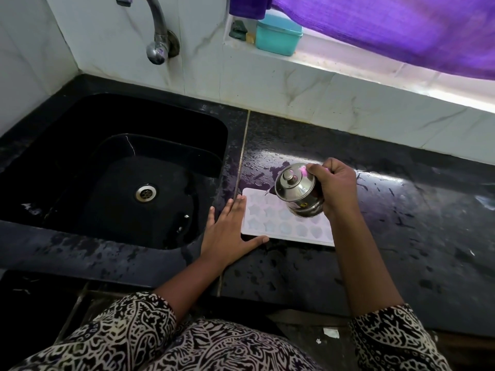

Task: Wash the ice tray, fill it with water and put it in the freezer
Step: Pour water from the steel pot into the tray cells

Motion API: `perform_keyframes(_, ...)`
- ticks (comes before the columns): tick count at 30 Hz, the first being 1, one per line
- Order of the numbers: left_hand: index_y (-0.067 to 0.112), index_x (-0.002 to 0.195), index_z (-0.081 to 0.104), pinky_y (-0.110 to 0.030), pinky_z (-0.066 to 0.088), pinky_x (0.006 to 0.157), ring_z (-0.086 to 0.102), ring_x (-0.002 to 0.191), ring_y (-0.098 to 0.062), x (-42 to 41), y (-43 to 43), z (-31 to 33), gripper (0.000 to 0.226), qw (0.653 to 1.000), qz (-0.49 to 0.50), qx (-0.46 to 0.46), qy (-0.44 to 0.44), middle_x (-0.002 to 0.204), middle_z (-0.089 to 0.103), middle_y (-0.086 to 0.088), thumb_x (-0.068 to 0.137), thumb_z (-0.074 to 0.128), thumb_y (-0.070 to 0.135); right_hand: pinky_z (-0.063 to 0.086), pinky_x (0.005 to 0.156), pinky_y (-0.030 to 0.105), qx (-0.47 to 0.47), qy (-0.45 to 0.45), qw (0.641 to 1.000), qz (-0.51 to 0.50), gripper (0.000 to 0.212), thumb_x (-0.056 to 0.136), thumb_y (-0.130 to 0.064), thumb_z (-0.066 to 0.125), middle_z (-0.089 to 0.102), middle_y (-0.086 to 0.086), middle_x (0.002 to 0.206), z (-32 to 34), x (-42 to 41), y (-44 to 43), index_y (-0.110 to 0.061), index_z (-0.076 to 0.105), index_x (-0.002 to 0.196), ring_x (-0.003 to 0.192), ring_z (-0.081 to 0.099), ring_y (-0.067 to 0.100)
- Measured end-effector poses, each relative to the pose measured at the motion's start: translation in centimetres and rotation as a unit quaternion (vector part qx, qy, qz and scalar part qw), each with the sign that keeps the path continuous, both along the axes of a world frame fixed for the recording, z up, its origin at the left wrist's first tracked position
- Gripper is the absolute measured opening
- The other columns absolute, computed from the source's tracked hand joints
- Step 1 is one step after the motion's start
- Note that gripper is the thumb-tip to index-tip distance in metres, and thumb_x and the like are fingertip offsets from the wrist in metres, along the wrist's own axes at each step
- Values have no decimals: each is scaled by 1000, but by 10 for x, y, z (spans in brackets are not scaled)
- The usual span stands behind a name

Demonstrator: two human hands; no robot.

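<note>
Steel lidded pot (299,190) clamped in my right hand (334,187) tips over the ice tray (270,219), filling it; left hand (230,228) fingers (237,207) lie flat and apart, steadying its edge at centre frame. Next I need a level carry.

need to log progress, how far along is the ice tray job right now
Washing looks done: the ice tray lies out of the sink on the wet black counter. Filling is in hand: the right hand tilts a lidded steel pot over the tray while the left hand steadies its edge. Whether the moulds are full is unclear. The freezer step is left.
</note>
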State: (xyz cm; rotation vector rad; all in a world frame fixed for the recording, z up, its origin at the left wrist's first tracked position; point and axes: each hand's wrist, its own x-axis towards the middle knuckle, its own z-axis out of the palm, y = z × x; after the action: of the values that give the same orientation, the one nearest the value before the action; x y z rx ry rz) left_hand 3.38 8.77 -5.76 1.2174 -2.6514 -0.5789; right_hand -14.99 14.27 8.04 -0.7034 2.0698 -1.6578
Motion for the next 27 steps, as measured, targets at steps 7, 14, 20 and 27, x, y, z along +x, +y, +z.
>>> perform_keyframes(7,23,155,-1,-46,-4,118,0,149,-8,0,0,1,110,1000,0,6,2,163,4,9,72,31,87,39,50,19,-33,-32,999,0,38,80,-5,66,43,-13,44,4,-3,0,-16,39,56,46,40,3)
perform_keyframes(14,23,155,-2,-47,-4,118,0,149,-8,0,-1,0,109,1000,1,5,5,163,4,9,74,32,87,41,48,19,-64,-119,990,-32,36,82,-5,64,45,-3,55,4,-10,6,-17,42,57,51,44,8)
perform_keyframes(20,22,155,0,-47,-2,118,2,149,-9,0,1,1,109,1000,2,2,9,163,7,9,75,36,86,41,52,23,-59,-118,990,-49,34,80,-3,65,45,2,59,-4,-15,14,-16,42,58,55,43,12)
perform_keyframes(27,23,155,-1,-46,-2,118,1,149,-8,-1,1,1,109,1000,2,0,0,163,6,9,74,34,86,42,50,20,-36,-55,997,-45,37,79,-3,66,45,-12,43,-9,-16,21,-16,40,58,46,44,4)
